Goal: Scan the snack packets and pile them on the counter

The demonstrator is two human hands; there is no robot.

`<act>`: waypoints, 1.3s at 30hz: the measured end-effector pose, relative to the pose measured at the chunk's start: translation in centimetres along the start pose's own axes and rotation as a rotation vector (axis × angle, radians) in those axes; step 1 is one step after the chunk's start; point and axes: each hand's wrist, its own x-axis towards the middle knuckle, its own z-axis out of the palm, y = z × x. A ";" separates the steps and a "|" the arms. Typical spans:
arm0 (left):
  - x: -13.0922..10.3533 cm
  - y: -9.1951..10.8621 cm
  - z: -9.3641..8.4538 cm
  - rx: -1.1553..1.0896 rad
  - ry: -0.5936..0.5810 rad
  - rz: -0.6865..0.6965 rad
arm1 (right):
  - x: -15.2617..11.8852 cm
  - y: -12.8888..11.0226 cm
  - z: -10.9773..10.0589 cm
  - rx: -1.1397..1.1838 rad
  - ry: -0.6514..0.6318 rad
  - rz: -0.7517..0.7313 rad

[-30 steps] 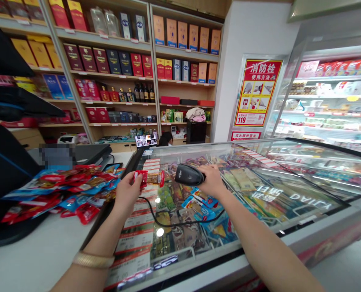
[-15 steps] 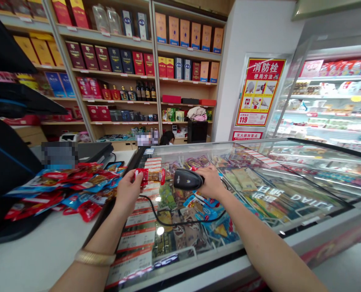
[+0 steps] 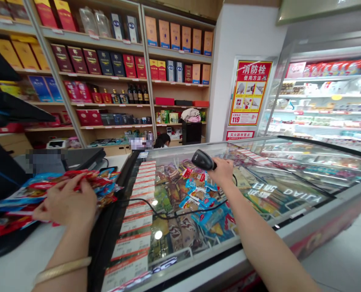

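My right hand (image 3: 223,171) is wrapped round the handle of a black barcode scanner (image 3: 203,159), held up over the glass lid of a chest freezer. From the scanner a black cable (image 3: 168,217) loops across the glass toward the counter. Several small snack packets (image 3: 200,190), blue and red, lie on the glass below the scanner. My left hand (image 3: 69,198) reaches over a pile of red and blue snack packets (image 3: 107,184) on the counter. Its fingers are spread and touch the pile, and no packet is visibly gripped.
The chest freezer (image 3: 195,280) adjoins the white counter (image 3: 13,267), with price labels (image 3: 134,231) along the glass. A dark monitor stand (image 3: 4,162) rises at the left. Shelves of boxed bottles (image 3: 107,77) line the back wall. Someone's dark-haired head (image 3: 162,140) shows beyond the freezer.
My left hand has let go of the small packet and moved left from the freezer to the counter pile. My right hand has raised the scanner away, uncovering packets on the glass.
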 end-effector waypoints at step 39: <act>-13.1 7.4 4.8 -0.436 -1.402 0.773 | 0.3 1.9 1.1 -0.116 -0.156 0.233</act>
